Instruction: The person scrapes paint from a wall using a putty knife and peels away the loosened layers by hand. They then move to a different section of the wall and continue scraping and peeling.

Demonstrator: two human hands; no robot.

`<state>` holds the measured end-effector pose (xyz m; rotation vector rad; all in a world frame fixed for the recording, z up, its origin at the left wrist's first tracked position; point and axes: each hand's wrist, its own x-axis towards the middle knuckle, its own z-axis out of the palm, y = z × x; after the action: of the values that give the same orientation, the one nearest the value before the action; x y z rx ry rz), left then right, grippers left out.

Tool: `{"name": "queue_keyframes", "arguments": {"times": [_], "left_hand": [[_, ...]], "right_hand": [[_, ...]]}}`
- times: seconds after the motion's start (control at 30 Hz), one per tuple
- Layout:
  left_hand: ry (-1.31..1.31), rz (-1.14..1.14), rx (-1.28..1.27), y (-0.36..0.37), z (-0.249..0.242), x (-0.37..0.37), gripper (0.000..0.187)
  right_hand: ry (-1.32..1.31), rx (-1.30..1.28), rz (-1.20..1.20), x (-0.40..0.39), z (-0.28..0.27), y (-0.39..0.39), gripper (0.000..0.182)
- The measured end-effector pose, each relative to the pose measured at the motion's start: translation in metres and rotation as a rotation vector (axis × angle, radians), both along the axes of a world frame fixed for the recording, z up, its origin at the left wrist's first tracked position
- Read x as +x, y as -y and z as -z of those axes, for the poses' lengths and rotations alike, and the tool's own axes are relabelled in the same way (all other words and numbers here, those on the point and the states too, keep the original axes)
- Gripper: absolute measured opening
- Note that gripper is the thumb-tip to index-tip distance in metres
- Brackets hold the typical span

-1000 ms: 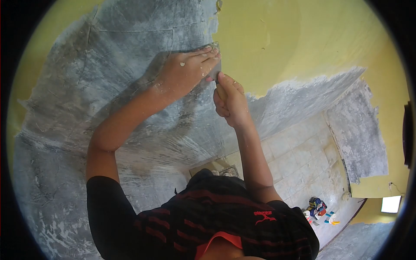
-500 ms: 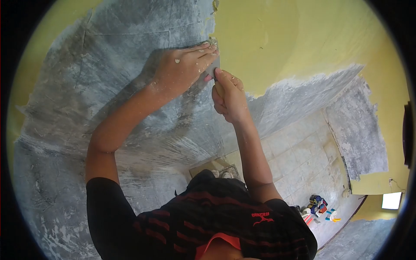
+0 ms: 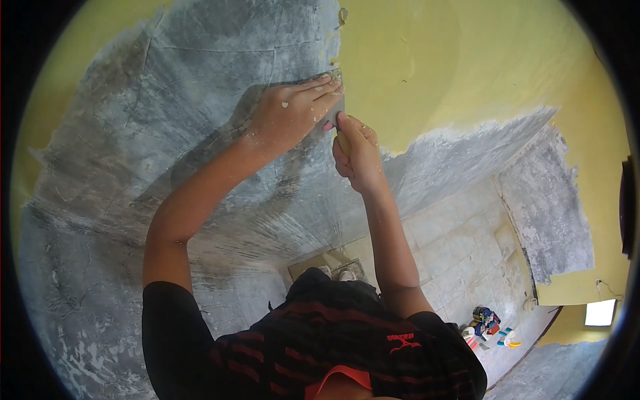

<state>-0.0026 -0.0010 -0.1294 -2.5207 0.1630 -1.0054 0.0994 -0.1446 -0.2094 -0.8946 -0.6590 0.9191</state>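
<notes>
A flat metal scraper (image 3: 339, 103) lies against the wall where the yellow paint (image 3: 427, 63) meets the bare grey plaster (image 3: 207, 73). My right hand (image 3: 359, 152) is wrapped round its handle, below the blade. Over the blade's upper part, my left hand (image 3: 293, 112) lies with its fingers extended and pressing on the metal. Small flakes of paint stick to the back of my left hand and to its fingertips. The blade's edge is partly hidden by these fingers.
Below, the tiled floor (image 3: 447, 247) stretches to the right, with a cluster of items (image 3: 485, 321) and a yellow-and-blue object (image 3: 510, 338) on it. My shoes (image 3: 347, 275) show near the wall's foot. Another partly grey wall (image 3: 550, 200) stands at the right.
The wall and my arms appear slightly shifted in view. Both hands with the scraper sit a little lower and further right in the picture, still at the paint edge.
</notes>
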Motion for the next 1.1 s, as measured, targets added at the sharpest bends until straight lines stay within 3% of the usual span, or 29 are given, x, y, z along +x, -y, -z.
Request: {"name": "queue_keyframes", "arguments": {"times": [0.57,0.67,0.77,0.97,1.1], "left_hand": [[0.017,0.002,-0.008,0.002,-0.021,0.002,0.035],[0.012,0.007,-0.01,-0.002,-0.005,-0.001,0.035],[0.002,0.02,-0.004,-0.004,-0.002,-0.003,0.034],[0.128,0.013,0.03,-0.001,-0.043,0.004,0.03],[0.085,-0.015,0.011,-0.003,-0.012,0.0,0.029]], "right_hand": [[-0.124,0.075,-0.02,-0.007,-0.013,-0.01,0.037],[-0.193,0.037,-0.045,-0.016,-0.003,-0.006,0.038],[-0.101,-0.013,-0.054,-0.008,-0.003,-0.004,0.038],[-0.041,0.078,-0.064,0.003,-0.041,-0.013,0.039],[-0.058,0.048,-0.085,0.001,-0.01,-0.007,0.04]]}}
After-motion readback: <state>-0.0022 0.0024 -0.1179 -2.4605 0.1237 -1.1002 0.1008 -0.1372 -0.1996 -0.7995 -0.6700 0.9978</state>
